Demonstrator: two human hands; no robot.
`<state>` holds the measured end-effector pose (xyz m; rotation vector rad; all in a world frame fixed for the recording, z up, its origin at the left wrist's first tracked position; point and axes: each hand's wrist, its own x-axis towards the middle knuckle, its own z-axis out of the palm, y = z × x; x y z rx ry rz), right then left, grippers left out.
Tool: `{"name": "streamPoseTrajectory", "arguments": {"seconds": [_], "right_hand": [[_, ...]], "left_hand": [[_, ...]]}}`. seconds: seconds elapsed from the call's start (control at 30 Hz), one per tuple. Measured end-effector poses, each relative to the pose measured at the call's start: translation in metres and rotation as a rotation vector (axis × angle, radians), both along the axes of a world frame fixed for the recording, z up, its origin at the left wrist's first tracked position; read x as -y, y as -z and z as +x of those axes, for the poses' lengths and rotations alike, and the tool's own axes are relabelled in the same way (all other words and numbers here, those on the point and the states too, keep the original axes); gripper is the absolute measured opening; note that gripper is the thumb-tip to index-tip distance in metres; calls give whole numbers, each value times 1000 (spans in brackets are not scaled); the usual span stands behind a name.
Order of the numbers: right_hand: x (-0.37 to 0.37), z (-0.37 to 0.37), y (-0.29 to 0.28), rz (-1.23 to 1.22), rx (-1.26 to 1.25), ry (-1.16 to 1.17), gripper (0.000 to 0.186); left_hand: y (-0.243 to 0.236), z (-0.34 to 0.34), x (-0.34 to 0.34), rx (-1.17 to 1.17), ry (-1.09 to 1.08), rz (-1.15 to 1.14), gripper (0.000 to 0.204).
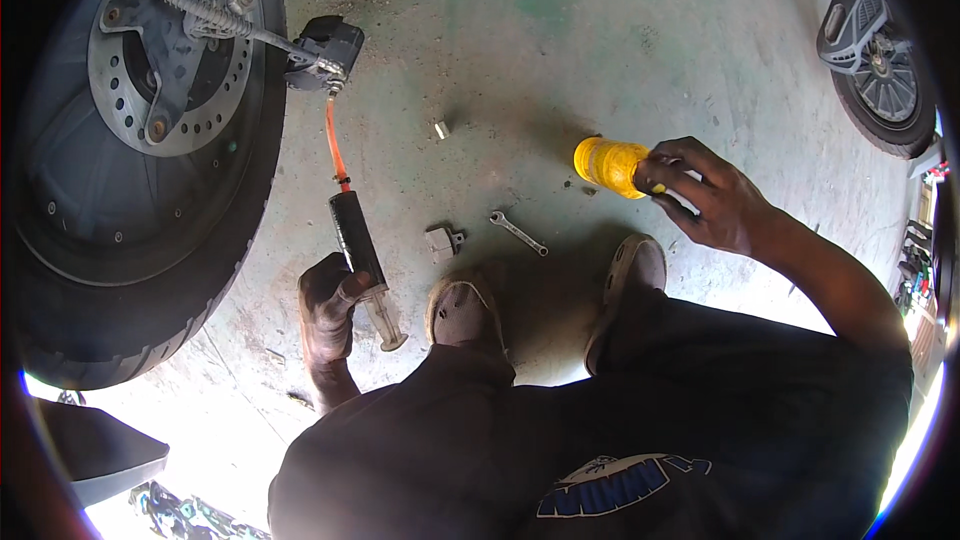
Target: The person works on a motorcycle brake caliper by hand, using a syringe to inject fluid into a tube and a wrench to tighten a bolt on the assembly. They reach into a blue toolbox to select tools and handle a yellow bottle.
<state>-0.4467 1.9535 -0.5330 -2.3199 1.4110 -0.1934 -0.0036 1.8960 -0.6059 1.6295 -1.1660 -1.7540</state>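
My left hand (pixel 328 308) is closed round the lower end of a dark-filled syringe (pixel 357 240), its clear plunger (pixel 384 322) sticking out toward me. An orange-red tube (pixel 335 145) runs from the syringe tip up to a fitting on a black brake caliper (pixel 328 48), which hangs off the wheel beside the tyre. Over on the right, my right hand (pixel 708 195) grips the top of a yellow bottle (pixel 608 166), tilted with its base pointing left, close to the floor. Whether the bottle touches the floor I cannot tell.
A large wheel with a brake disc (pixel 205 120) fills the left side. On the floor lie a spanner (pixel 519 233), a grey metal block (pixel 441 241) and a small light-coloured piece (pixel 441 129). My shoes (pixel 465 315) stand just behind them. Another wheel (pixel 885 90) is at upper right.
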Motion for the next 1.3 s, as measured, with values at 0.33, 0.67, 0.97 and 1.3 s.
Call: {"name": "streamPoseTrajectory", "arguments": {"seconds": [0.33, 0.67, 0.97, 1.3], "right_hand": [[8, -4, -10, 148, -402, -105, 61], [2, -3, 20, 275, -125, -94, 54], [-31, 35, 20, 403, -91, -430, 46], [-56, 128, 26, 431, -50, -593, 48]], "left_hand": [[0, -1, 1, -1, 22, -2, 45], [18, 17, 3, -76, 62, 56, 34], [6, 5, 0, -81, 27, 11, 36], [10, 8, -1, -169, -10, -34, 29]]}}
